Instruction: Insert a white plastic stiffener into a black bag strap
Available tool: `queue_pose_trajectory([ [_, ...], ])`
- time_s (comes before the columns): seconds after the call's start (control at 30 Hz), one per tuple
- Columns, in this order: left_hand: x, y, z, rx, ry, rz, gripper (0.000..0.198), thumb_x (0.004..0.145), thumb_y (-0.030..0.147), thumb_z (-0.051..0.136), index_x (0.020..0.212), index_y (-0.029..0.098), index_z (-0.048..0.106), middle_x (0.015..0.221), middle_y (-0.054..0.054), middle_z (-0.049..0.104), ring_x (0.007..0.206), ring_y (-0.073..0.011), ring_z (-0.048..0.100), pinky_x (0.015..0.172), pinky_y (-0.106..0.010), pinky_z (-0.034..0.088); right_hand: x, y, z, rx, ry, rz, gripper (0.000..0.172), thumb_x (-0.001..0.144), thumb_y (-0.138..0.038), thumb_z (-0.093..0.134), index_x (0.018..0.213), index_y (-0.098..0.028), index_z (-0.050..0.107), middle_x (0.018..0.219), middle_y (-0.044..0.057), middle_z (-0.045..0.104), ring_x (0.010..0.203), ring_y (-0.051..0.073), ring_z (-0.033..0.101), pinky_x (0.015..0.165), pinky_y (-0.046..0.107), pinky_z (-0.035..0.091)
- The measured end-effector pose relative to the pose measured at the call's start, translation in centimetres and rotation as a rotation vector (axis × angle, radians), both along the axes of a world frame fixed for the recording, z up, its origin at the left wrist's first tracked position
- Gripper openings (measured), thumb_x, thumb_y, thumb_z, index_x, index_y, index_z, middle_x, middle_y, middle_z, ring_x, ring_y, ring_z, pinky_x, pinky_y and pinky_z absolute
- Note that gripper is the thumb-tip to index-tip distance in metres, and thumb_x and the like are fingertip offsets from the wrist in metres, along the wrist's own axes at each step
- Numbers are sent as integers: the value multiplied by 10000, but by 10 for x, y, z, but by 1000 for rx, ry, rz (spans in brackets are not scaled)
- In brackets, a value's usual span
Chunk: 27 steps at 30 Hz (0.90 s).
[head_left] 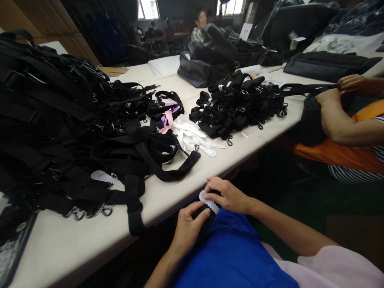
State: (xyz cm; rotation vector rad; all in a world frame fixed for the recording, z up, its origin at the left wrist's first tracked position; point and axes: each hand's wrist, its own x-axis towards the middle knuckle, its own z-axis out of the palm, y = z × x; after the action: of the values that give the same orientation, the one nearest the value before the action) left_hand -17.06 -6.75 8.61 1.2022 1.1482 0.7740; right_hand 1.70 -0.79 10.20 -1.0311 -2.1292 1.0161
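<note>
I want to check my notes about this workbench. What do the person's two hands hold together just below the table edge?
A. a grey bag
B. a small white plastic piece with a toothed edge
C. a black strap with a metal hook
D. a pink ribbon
B: the right hand and the left hand pinch a small white toothed piece between them, over the blue cloth on the lap.

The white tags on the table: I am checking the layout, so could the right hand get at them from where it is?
Probably yes. The right hand is at the table edge, pinching one white piece, and bare tabletop lies between it and the white tags. Black straps lie beside them, not across.
</note>
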Motion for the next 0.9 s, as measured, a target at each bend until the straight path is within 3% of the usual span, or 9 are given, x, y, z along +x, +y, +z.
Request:
queue_pose_trajectory([
  [0.13, 3, -29, -34, -140, -36, -21, 279, 846, 407, 637, 915, 137, 664, 862, -51, 704, 799, -197, 642, 743, -301, 476, -6, -39, -40, -332, 62, -234, 153, 841, -253, 674, 705, -186, 652, 758, 6, 666, 794, 170, 604, 766, 298, 459],
  [0.27, -9, -29, -41, -142, -59, -112, 334, 907, 428, 554, 1117, 170, 578, 998, -64, 682, 921, -194, 633, 818, -307, 482, -12, -65, -62, -529, 204, -337, 189, 840, -338, 674, 743, -179, 648, 716, -14, 643, 688, 133, 566, 656, 256, 426],
  [0.37, -18, -13, -32, -99, -34, -203, 285, 905, 372, 564, 1121, 189, 601, 1035, -55, 676, 962, -195, 620, 855, -306, 471, -14, -71, -67, -590, 311, -321, 239, 827, -401, 698, 759, -177, 650, 716, -20, 638, 674, 121, 559, 642, 242, 426],
  [0.47, -16, -1, -24, -62, 43, -221, 159, 825, 260, 637, 951, 167, 662, 833, -17, 665, 786, -170, 591, 733, -280, 442, -13, -72, -68, -603, 357, -317, 265, 810, -428, 721, 771, -172, 664, 728, -16, 646, 687, 120, 567, 649, 241, 432],
  [0.57, -8, -2, -24, -53, 103, -141, 87, 769, 196, 634, 832, 157, 680, 755, -11, 657, 728, -162, 568, 700, -280, 417, -10, -73, -69, -626, 373, -333, 308, 781, -460, 743, 765, -163, 666, 721, -11, 647, 684, 123, 568, 648, 245, 436],
  [0.73, -2, -11, -35, -142, 81, -5, 92, 719, 246, 665, 708, 154, 659, 644, -3, 662, 623, -152, 590, 631, -270, 437, -6, -72, -72, -724, 364, -319, 371, 737, -503, 768, 751, -151, 653, 708, -9, 653, 655, 121, 568, 629, 245, 429],
  [0.9, -5, -16, -39, -179, 56, 112, 186, 753, 331, 660, 716, 150, 676, 597, -3, 661, 571, -144, 599, 593, -264, 462, -7, -68, -72, -644, 280, -257, 330, 743, -467, 765, 708, -156, 663, 685, -14, 654, 664, 124, 563, 646, 244, 420],
])
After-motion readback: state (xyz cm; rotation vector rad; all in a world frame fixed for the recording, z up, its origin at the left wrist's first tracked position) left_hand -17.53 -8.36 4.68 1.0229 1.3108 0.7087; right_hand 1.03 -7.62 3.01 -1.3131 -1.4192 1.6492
